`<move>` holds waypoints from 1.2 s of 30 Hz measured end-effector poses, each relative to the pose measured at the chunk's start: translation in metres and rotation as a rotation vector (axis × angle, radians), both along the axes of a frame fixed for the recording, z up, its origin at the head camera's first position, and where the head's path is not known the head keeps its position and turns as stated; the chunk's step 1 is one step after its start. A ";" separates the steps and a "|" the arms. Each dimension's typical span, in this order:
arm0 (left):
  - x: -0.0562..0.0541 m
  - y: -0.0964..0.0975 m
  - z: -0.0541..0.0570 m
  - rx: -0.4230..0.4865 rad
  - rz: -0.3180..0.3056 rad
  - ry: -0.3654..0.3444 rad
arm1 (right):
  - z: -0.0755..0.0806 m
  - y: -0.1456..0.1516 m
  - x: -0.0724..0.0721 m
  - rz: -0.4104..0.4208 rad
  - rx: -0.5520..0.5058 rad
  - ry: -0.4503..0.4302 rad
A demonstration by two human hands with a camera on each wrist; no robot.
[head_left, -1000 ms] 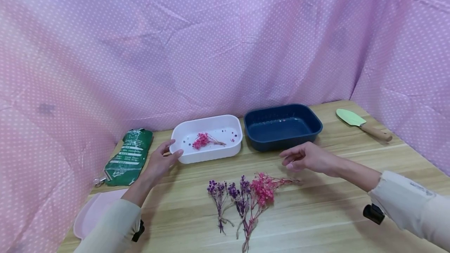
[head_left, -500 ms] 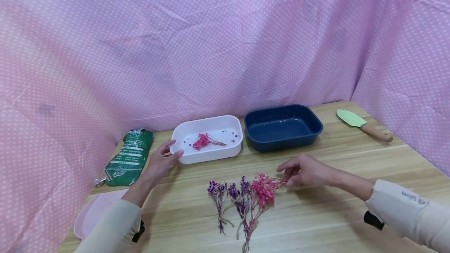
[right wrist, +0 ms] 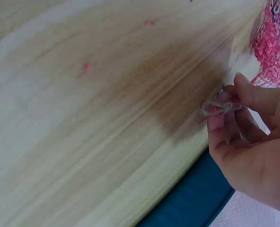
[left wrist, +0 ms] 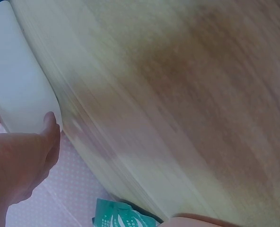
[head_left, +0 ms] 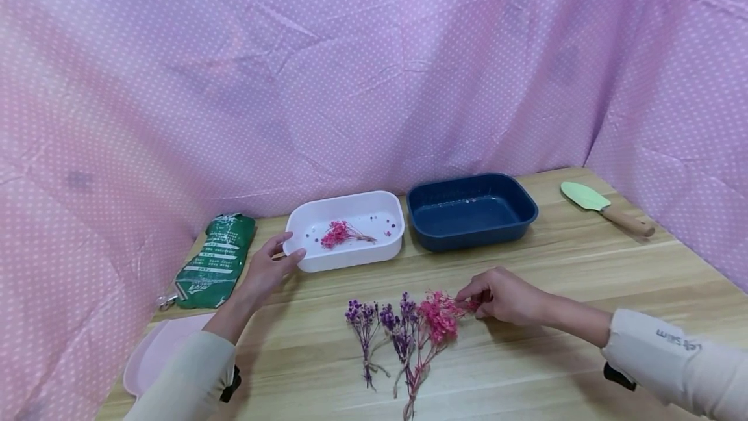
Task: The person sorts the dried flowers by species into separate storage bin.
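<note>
In the head view, my left hand (head_left: pixel 265 273) holds the near left corner of a white plastic box (head_left: pixel 374 253), thumb against its outer wall and a finger at the rim. One pink dried-flower bunch (head_left: pixel 336 234) and loose petals lie inside it. My right hand (head_left: pixel 514 297) pinches the tied stems of another pink dried-flower bunch (head_left: pixel 439 317), whose head rests on the table. In the right wrist view, twine (right wrist: pixel 220 108) shows between thumb and fingers. Two purple dried-flower bunches (head_left: pixel 363 327) lie to its left; more pink stems (head_left: pixel 416 375) lie below, tied with twine.
A dark blue plastic box (head_left: pixel 473 239) stands right of the white one. A green trowel (head_left: pixel 584 195) with a wooden handle lies at the right. At the left are a green bag (head_left: pixel 213 265) and a pale pink plastic piece (head_left: pixel 149 349). Pink dotted cloth (head_left: pixel 374 83) hangs behind.
My right hand has come down from near the blue box to the pink bunch and taken hold of its stems. The left hand has stayed at the white box.
</note>
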State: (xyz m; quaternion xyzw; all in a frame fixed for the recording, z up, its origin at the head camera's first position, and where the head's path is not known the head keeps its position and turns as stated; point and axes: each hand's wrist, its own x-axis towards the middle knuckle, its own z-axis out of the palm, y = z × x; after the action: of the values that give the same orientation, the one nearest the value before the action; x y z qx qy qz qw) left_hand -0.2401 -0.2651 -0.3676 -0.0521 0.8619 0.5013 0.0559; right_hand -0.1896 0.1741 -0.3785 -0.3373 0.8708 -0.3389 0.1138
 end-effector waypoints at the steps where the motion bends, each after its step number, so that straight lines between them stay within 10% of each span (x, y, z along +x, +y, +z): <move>1: 0.000 0.000 0.000 0.001 -0.001 0.002 | 0.000 0.000 0.000 0.000 0.006 0.019; 12: 0.000 0.000 0.000 -0.008 0.005 0.002 | 0.015 -0.002 0.000 -0.036 -0.031 0.108; 22: 0.001 0.001 0.001 -0.021 0.013 -0.018 | 0.027 -0.001 -0.006 -0.173 -0.217 -0.274; 36: -0.001 0.000 0.000 -0.007 0.013 -0.011 | 0.033 -0.017 -0.016 -0.274 -0.360 -0.404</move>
State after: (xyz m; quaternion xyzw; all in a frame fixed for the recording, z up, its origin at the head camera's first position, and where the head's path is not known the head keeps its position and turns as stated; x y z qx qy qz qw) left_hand -0.2409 -0.2647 -0.3675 -0.0607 0.8629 0.4984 0.0571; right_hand -0.2055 0.1570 -0.3458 -0.1572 0.7938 -0.5604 0.1763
